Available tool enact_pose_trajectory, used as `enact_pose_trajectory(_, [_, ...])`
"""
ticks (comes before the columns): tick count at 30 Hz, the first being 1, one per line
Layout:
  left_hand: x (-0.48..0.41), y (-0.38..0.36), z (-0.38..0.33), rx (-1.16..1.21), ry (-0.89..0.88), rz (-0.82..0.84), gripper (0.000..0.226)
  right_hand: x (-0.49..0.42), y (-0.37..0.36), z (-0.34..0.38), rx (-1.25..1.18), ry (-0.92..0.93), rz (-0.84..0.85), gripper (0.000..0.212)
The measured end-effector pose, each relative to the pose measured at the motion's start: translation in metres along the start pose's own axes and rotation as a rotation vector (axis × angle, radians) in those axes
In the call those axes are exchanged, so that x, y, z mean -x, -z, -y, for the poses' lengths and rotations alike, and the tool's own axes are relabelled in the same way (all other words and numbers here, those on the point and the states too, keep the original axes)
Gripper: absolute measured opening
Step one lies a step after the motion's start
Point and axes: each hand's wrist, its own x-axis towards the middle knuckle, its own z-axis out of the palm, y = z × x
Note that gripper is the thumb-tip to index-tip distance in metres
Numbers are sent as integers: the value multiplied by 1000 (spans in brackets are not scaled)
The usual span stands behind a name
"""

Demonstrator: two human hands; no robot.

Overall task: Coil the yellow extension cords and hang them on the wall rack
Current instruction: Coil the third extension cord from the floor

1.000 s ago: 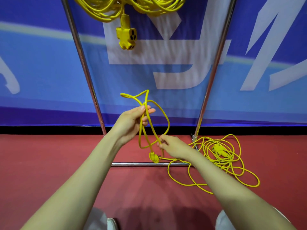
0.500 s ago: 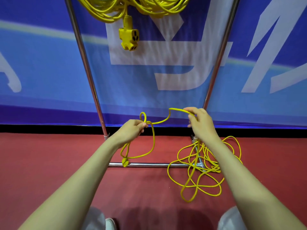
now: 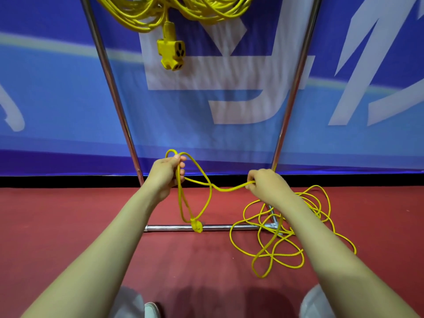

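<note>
Left hand is up near the lower edge of the far blue banner wall with white lettering, fingers curled round several loops of a thin yellow extension cord. The loops hang down from the fist, and the cord's yellow plug end dangles at the bottom, in line with the chrome base bar of the metal tube rack; whether plug and bar touch, cannot tell. Right hand is to the right and slightly lower, thumb and curled fingers pinching the same cord. A short slack span sags between the two hands. Below the right hand the cord runs down into a loose tangled pile on the red floor, right of centre, lying over the rack's right corner joint. The rack's left chrome upright and right chrome upright rise on the far side and spread apart toward the top of the view. Between them at the top hangs a thicker bundle of coiled yellow cords, its upper part cut off by the frame edge, so what it hangs on is out of view. A yellow three-outlet socket block dangles just below the bundle on a short lead. A black strip runs along the banner's base. At the near edge: both bare forearms, a white shoe toe and light trouser knees on the left and right.
</note>
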Motion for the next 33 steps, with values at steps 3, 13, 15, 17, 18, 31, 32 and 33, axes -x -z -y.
enact_pose_trajectory(3, [-4,5,1,34,10,-53,26,0,-5,-1,57,45,134,28])
enact_pose_trajectory(13, [-6,-3,5,257,85,-124,24,12,-16,30,14,282,556,26])
enact_pose_trajectory(15, [-6,-6,9,281,97,-131,21,12,-13,35,-40,346,533,27])
enact_pose_trajectory(17, [-4,-11,13,287,105,-107,19,10,-11,36,-77,406,466,27])
enact_pose_trajectory(18, [-3,-15,15,290,104,-90,19,10,-11,38,-96,434,444,27])
enact_pose_trajectory(31, [8,-33,20,390,34,-92,18,0,-29,45,-236,491,403,27])
enact_pose_trajectory(32, [9,-35,23,353,43,-79,16,3,-26,45,-263,518,356,30])
enact_pose_trajectory(33, [12,-38,26,320,57,-61,14,6,-22,46,-289,551,306,31])
